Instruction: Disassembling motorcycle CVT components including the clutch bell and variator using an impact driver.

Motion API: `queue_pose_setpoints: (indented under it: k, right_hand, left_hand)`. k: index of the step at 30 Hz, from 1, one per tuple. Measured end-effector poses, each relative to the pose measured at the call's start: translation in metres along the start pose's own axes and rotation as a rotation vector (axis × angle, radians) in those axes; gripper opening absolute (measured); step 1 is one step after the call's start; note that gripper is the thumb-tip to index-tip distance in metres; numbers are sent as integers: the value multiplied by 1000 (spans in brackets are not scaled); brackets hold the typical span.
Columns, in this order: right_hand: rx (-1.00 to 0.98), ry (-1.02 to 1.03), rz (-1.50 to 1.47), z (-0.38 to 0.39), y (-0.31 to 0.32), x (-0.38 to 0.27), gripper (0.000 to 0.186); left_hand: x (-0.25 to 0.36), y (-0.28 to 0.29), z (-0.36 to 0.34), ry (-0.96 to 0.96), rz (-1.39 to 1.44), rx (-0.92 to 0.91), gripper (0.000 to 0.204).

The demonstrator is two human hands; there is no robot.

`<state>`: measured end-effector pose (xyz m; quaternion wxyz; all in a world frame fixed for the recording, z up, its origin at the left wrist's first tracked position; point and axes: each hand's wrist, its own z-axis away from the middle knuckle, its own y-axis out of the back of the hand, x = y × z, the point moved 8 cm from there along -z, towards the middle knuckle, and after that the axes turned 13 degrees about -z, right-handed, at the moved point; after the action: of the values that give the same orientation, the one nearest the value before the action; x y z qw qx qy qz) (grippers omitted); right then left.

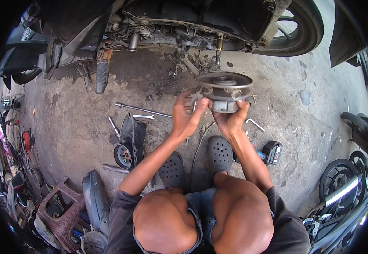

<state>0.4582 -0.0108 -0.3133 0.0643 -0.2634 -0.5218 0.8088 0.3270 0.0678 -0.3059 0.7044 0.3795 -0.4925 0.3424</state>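
My right hand grips a scooter clutch pulley assembly from below, thumb up its right side. The assembly has a round metal disc on top and a narrower silvery part underneath. Close to its left side is my left hand, thumb toward the assembly. Motion smears those fingers, and greyish stringy stuff shows beside them; whether they hold it is unclear. Beyond the hands stands a motorbike with its lower side opened up and a bare metal shaft sticking out toward me.
On the stained concrete lie a long bar wrench, a spanner, a hex key and a dark casing with a round drum. A cordless tool's battery is by my right forearm. A brown plastic stool lies lower left; wheels stand right.
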Motion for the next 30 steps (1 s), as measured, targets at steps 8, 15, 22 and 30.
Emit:
queue_pose_setpoints:
  k: [8,15,22,30]
  right_hand:
    - [-39,-88,82,37,-20,-8,89]
    - [-26,-85,77,43,-39,6,80]
    - [-13,-132,30,45,-31,23,71]
    - [-1,-187,-1,49,-28,25,73]
  left_hand:
    - [71,41,26,-143,-134,38,63]
    - [96,49,30,-137,-109,17,30]
    - [73,61,31,-120,-170,112,16]
    - [74,61,39,-79,-303,142,10]
